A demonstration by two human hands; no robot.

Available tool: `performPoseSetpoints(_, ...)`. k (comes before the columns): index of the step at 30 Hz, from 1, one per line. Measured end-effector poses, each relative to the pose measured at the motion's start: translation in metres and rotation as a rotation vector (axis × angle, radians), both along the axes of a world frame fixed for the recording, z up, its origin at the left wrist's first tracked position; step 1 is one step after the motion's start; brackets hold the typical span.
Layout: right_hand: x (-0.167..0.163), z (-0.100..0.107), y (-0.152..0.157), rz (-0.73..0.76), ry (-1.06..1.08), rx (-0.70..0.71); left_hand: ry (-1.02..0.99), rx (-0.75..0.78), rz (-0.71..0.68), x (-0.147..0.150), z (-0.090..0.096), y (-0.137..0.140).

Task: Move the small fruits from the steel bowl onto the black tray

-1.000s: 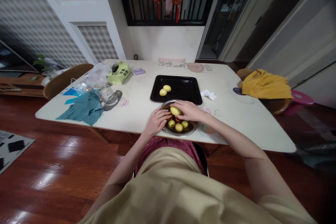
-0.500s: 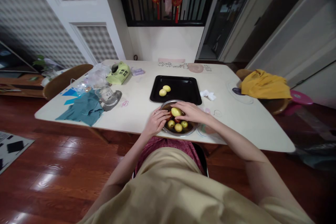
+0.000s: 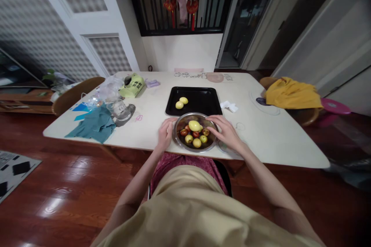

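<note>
A round metal bowl (image 3: 176,139) stands at the table's near edge. In it lie a large yellow lemon (image 3: 194,125) and several small round fruits, some reddish brown, some yellow-green (image 3: 197,142). My left hand (image 3: 165,133) is at the bowl's left side, its fingers together and curled along the rim. Over the right rim reaches my right hand (image 3: 227,133), thumb and fingers apart, with no fruit between them. Just behind the bowl is a black baking tray (image 3: 203,100) with two yellow lemons (image 3: 181,102) in its left part.
On the white table's (image 3: 150,123) left lie a teal cloth (image 3: 94,125), a glass jug (image 3: 118,110), clear plastic bags and a green tissue pack (image 3: 132,85). A crumpled white tissue (image 3: 228,106) is right of the tray. Yellow cloth (image 3: 292,93) drapes a chair at right.
Both hands have drawn apart from inside the bowl to its two sides, off the large lemon, which stays in the bowl. The view has shifted slightly.
</note>
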State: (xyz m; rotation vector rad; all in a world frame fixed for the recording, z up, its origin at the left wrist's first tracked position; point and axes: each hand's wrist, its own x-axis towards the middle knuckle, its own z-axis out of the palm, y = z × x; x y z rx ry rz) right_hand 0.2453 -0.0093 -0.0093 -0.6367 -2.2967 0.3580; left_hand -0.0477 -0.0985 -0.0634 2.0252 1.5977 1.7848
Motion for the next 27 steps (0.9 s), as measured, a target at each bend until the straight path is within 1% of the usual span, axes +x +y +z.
performPoseSetpoints(3, 0.015, -0.021, -0.01, -0.096, 0.122, 0.001, 0.011, -0.016, 0.068, -0.015, 0.011, 0.022)
performPoseSetpoints(7, 0.024, -0.046, -0.023, -0.164, 0.176, -0.029, 0.094, -0.074, 0.075, -0.036, 0.026, 0.071)
performPoseSetpoints(9, 0.024, -0.054, -0.026, -0.185, 0.178, -0.041, 0.129, -0.169, 0.063, -0.042, 0.028, 0.098)
performPoseSetpoints(11, 0.023, -0.058, -0.027, -0.199, 0.178, -0.03, 0.134, -0.309, 0.066, -0.046, 0.027, 0.123)
performPoseSetpoints(13, 0.02, -0.061, -0.026, -0.204, 0.169, -0.009, 0.134, -0.395, 0.07, -0.047, 0.025, 0.141)
performPoseSetpoints(14, 0.019, -0.062, -0.025, -0.207, 0.165, 0.002, 0.137, -0.415, 0.07, -0.048, 0.023, 0.147)
performPoseSetpoints(17, 0.016, -0.064, -0.022, -0.209, 0.157, 0.031, 0.16, -0.432, 0.065, -0.048, 0.02, 0.156)
performPoseSetpoints(21, 0.015, -0.066, -0.021, -0.209, 0.156, 0.062, 0.185, -0.447, 0.074, -0.047, 0.022, 0.156)
performPoseSetpoints(24, 0.014, -0.066, -0.02, -0.214, 0.147, 0.083, 0.19, -0.444, 0.096, -0.045, 0.028, 0.151)
performPoseSetpoints(27, 0.014, -0.067, -0.02, -0.218, 0.139, 0.104, 0.143, -0.398, 0.122, -0.041, 0.039, 0.142)
